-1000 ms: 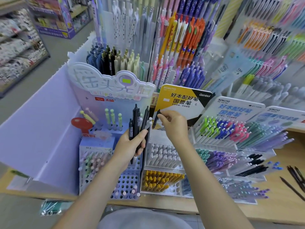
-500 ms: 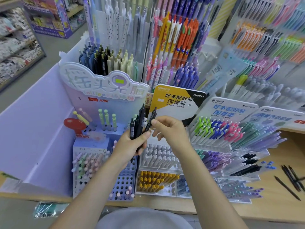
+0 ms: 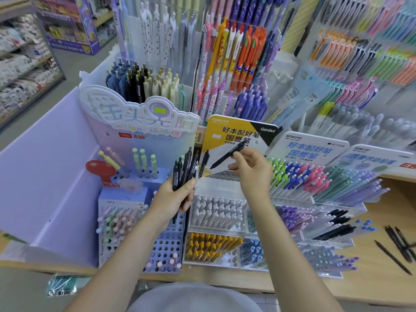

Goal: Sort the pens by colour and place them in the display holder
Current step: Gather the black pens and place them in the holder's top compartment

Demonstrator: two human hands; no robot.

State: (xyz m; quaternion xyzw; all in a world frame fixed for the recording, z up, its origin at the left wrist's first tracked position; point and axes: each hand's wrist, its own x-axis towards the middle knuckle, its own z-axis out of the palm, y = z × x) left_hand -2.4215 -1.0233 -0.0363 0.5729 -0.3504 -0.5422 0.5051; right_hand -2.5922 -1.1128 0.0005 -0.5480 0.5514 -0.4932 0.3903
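left hand (image 3: 174, 199) clenched upright; right hand (image 3: 253, 170) pinching, forearms raised.

Two hands: the left hand (image 3: 174, 199) and right hand (image 3: 253, 171); three header cards.

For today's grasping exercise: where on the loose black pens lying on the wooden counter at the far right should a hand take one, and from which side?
Take one of the loose black pens at mid-barrel, from above. They lie flat on the wooden counter, some crossing, so a pinch across the thin barrel probably lifts one cleanly.
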